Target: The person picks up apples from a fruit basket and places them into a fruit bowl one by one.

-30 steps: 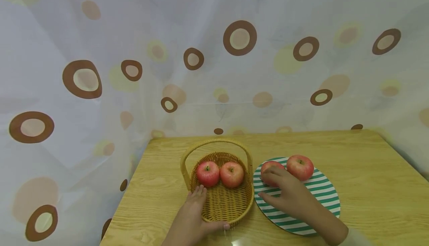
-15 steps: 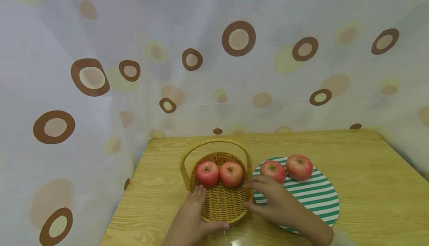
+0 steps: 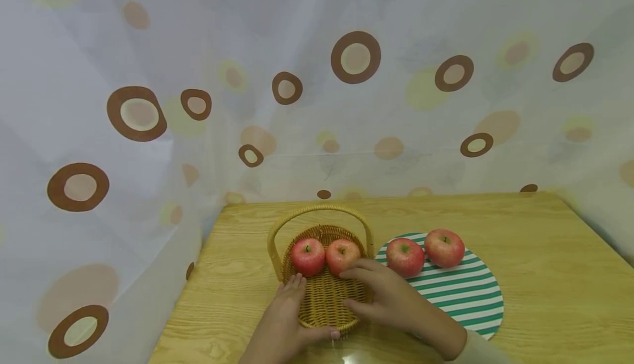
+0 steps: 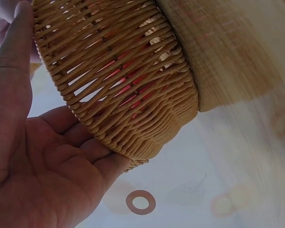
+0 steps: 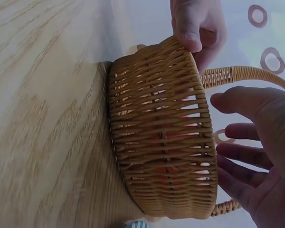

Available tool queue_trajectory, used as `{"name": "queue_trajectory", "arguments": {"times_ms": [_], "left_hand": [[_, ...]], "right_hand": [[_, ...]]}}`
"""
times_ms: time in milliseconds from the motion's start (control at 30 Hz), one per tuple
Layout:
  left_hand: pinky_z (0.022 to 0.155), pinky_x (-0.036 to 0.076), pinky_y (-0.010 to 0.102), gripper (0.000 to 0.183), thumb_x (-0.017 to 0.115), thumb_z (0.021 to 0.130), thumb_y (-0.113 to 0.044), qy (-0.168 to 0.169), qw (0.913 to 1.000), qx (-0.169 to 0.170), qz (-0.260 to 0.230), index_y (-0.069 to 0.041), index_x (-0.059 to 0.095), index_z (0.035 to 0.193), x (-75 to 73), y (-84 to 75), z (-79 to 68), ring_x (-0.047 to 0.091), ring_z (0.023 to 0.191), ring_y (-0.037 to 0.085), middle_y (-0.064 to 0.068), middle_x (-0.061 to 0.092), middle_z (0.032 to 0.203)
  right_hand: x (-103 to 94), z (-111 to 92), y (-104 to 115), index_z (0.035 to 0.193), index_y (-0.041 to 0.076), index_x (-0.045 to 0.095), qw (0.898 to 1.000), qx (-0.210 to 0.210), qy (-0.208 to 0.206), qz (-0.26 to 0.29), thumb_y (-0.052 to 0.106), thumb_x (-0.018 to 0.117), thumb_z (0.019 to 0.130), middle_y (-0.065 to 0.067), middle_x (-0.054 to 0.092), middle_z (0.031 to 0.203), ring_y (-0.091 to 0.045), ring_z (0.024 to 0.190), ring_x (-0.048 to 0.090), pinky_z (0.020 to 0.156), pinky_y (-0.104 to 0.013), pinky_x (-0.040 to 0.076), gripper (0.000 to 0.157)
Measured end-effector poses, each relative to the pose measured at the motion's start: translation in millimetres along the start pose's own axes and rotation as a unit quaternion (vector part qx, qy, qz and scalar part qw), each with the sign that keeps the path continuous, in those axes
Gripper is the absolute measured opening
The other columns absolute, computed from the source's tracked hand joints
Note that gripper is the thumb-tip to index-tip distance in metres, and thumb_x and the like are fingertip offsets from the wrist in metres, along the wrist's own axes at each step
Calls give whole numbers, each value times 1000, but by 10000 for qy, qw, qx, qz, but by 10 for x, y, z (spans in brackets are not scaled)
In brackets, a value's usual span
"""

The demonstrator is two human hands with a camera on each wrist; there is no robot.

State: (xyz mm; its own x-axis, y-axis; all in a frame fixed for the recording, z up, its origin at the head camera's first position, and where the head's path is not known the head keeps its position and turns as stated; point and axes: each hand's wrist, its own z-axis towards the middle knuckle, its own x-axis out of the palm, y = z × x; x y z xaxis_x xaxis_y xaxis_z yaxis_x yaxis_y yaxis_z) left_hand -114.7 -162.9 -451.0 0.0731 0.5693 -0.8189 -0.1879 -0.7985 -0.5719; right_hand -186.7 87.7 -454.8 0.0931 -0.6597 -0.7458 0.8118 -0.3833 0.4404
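Two red apples, one on the left [image 3: 308, 257] and one on the right [image 3: 340, 254], sit side by side in a wicker basket [image 3: 281, 225] with a tall arched handle. My left hand [image 3: 279, 320] rests against the basket's rim, fingers along its left side and thumb at the front. In the left wrist view its fingers lie nearly straight beside the weave. My right hand [image 3: 386, 295] hovers over the basket's right rim, fingers spread from the thumb and holding nothing. Its fingertips overlap the right apple's lower edge in the head view.
A round plate or mat with green and white stripes [image 3: 475, 298] lies right of the basket, bearing two more apples, a nearer one [image 3: 405, 258] and a farther one [image 3: 444, 248]. All stand on a wooden table [image 3: 555, 276]. A dotted curtain [image 3: 307, 22] closes off the back and sides.
My right hand has moved left from above the nearer apple on the striped round to over the basket, without an apple. The left hand and all the apples have stayed in place.
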Motion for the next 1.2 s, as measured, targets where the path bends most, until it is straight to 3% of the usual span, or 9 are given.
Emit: {"name": "queue_trajectory", "arguments": {"times_ms": [367,600,1200], "left_hand": [[122,36,66,123,84,76,-71,-76,10000,52,35,13,42,155,-4,8,-3,38,155,48,34,41,162],[122,35,66,123,83,76,-72,-21,10000,73,-14,12,42,156,-6,8,-4,37,155,48,34,41,161],[121,36,68,124,81,76,-73,28,9999,57,-86,13,41,156,-14,-7,-14,36,156,48,34,40,162]], "right_hand": [[135,182,4,126,12,74,9999,-29,113,-123,23,89,87,-1,73,130,-21,120,70,99,-41,62,44],[207,303,-20,132,8,72,9988,327,376,-35,24,88,88,-9,70,136,-25,126,67,102,-45,60,49],[256,461,-42,134,5,70,9980,563,288,-18,22,90,86,-11,67,135,-28,125,66,103,-47,59,55]]}}
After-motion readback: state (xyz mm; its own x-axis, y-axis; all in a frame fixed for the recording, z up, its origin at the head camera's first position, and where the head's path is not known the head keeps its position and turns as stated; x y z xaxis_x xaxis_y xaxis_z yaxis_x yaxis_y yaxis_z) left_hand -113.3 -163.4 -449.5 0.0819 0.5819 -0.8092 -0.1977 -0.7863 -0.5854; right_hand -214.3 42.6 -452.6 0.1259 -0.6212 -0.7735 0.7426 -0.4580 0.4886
